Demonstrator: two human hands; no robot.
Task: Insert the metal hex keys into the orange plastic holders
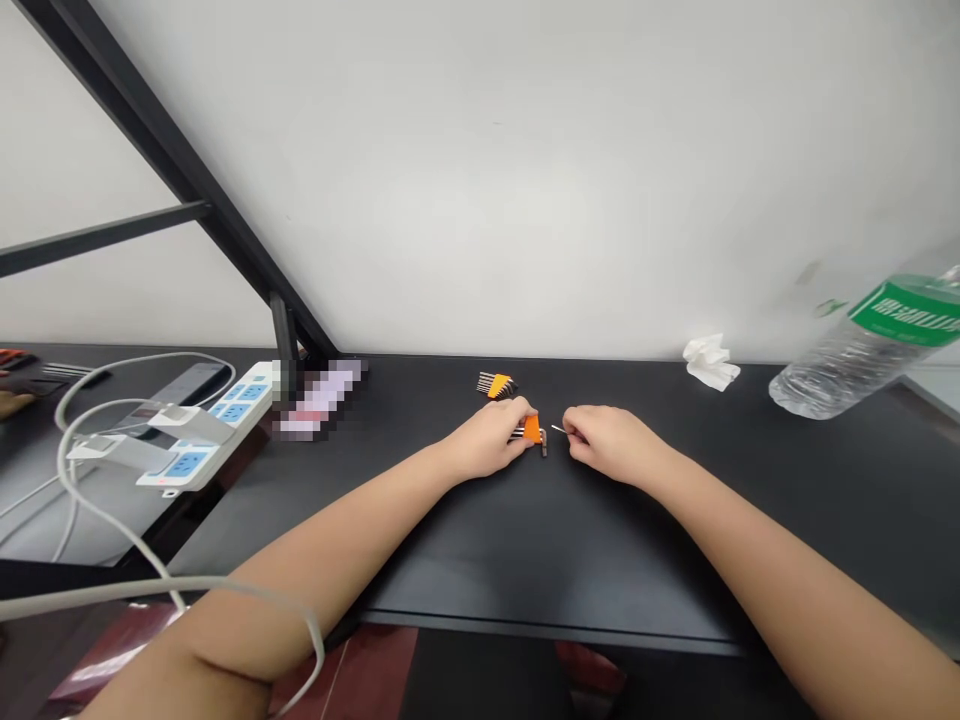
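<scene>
My left hand (496, 438) grips an orange hex key holder (532, 429) just above the black table. At least one L-shaped hex key (544, 443) sits in that holder, its short bent end pointing toward me. To the right, my right hand (609, 440) pinches a thin metal hex key (558, 429), whose tip points left at the holder across a small gap. Most of this key is hidden by the fingers. Behind my left hand lies a second orange holder (496, 385) filled with several hex keys, flat on the table.
A crumpled white tissue (711, 362) and a clear bottle with a green label (862, 345) are at the back right. On the left are a white power strip (217, 425) with plugged chargers, a looping white cable (112, 520) and a black metal frame (187, 180). A white wall rises behind.
</scene>
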